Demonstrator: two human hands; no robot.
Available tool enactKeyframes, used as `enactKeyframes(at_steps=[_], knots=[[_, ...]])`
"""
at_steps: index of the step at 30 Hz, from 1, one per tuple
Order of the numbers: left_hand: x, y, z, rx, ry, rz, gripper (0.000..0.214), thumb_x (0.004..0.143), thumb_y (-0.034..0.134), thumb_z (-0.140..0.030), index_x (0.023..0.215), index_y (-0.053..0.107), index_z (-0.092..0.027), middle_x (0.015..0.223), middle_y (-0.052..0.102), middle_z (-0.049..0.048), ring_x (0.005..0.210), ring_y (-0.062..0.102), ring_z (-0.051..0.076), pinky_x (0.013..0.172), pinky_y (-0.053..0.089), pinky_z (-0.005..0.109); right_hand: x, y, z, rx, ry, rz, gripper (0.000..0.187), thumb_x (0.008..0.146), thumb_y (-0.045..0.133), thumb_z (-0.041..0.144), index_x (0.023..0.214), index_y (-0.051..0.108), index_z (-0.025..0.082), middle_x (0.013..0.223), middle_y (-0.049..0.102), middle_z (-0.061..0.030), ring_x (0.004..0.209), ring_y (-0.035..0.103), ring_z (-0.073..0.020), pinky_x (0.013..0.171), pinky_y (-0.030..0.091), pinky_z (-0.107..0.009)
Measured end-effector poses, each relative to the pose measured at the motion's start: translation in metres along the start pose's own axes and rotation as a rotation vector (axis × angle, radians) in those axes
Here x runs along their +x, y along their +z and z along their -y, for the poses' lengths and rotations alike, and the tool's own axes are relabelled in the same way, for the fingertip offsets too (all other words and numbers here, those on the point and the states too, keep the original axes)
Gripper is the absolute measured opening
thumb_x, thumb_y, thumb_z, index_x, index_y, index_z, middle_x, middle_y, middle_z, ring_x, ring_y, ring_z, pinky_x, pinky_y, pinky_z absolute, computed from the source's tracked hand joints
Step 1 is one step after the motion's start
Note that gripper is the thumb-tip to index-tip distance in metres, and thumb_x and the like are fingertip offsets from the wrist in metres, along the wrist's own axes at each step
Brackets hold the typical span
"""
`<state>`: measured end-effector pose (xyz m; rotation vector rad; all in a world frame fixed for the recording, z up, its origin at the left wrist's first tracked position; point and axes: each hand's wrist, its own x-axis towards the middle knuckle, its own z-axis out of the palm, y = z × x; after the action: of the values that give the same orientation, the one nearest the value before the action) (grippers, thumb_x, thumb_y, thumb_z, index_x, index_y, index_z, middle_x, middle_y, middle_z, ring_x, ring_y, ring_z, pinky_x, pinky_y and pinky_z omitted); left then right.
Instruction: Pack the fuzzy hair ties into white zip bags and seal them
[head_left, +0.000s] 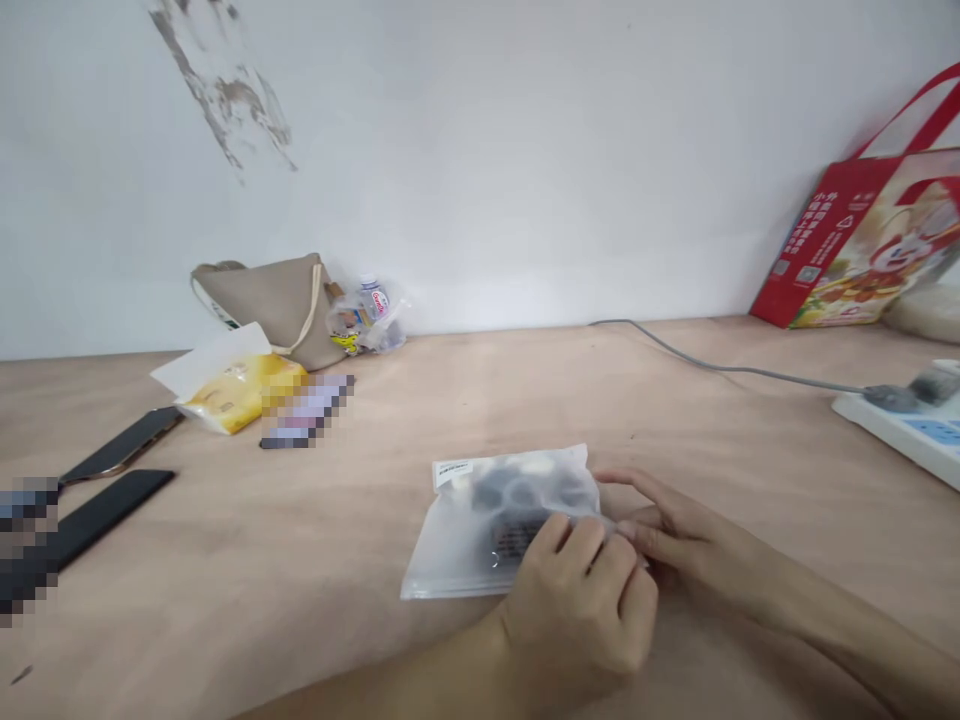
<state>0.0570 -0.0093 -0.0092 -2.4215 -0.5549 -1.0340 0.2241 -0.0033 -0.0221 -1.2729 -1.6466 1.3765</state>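
Observation:
A frosted plastic zip bag (pixel 457 555) lies on the table in front of me, with a white label (pixel 453 472) at its upper left corner. Dark items and a dark printed piece (pixel 514 538) show dimly through the plastic. My left hand (pixel 585 595) is closed with curled fingers on the bag's lower right part, and its fingertips are hidden. At the bag's right edge, my right hand (pixel 675 535) pinches the plastic with its thumb, close beside the left knuckles. The index finger of that hand reaches along the upper right edge.
On the left are a yellow tissue pack (pixel 251 390), phones (pixel 124 445) and a long black object (pixel 97 525). Against the wall stand a beige bag (pixel 277 300) and a clear plastic bag (pixel 386 325). A red shopping bag (pixel 832 240), grey cable (pixel 697 360) and power strip (pixel 900 435) are right.

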Motion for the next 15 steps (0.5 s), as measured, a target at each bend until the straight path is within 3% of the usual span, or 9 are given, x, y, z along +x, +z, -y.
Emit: enactKeyframes(at_steps=[3, 9, 15], knots=[[-0.001, -0.002, 0.005, 0.016, 0.023, 0.026, 0.020, 0.080, 0.051, -0.007, 0.062, 0.057, -0.014, 0.061, 0.055, 0.0039, 0.057, 0.044, 0.016, 0.052, 0.025, 0.032, -0.002, 0.003, -0.001, 0.097, 0.018, 0.019, 0.042, 0.086, 0.048, 0.038, 0.124, 0.034, 0.025, 0.057, 0.046, 0.0082, 0.052, 0.046, -0.0131, 0.051, 0.036, -0.025], [-0.008, -0.008, 0.015, 0.033, 0.046, 0.074, 0.026, 0.081, 0.042, -0.002, 0.066, 0.061, -0.013, 0.057, 0.051, 0.0031, 0.056, 0.042, 0.016, 0.052, 0.025, 0.032, 0.004, -0.003, -0.009, 0.011, -0.009, -0.065, 0.037, 0.084, 0.050, 0.034, 0.115, 0.033, 0.025, 0.053, 0.043, 0.0097, 0.051, 0.043, -0.0135, 0.051, 0.034, -0.026], [-0.041, -0.045, 0.045, 0.011, -0.020, 0.176, 0.025, 0.086, 0.042, -0.003, 0.078, 0.064, -0.011, 0.066, 0.061, 0.0056, 0.065, 0.048, 0.017, 0.061, 0.034, 0.032, 0.005, -0.024, -0.013, -0.068, 0.002, -0.151, 0.029, 0.075, 0.055, 0.025, 0.102, 0.044, 0.027, 0.051, 0.046, 0.0097, 0.049, 0.043, -0.0132, 0.050, 0.031, -0.026]])
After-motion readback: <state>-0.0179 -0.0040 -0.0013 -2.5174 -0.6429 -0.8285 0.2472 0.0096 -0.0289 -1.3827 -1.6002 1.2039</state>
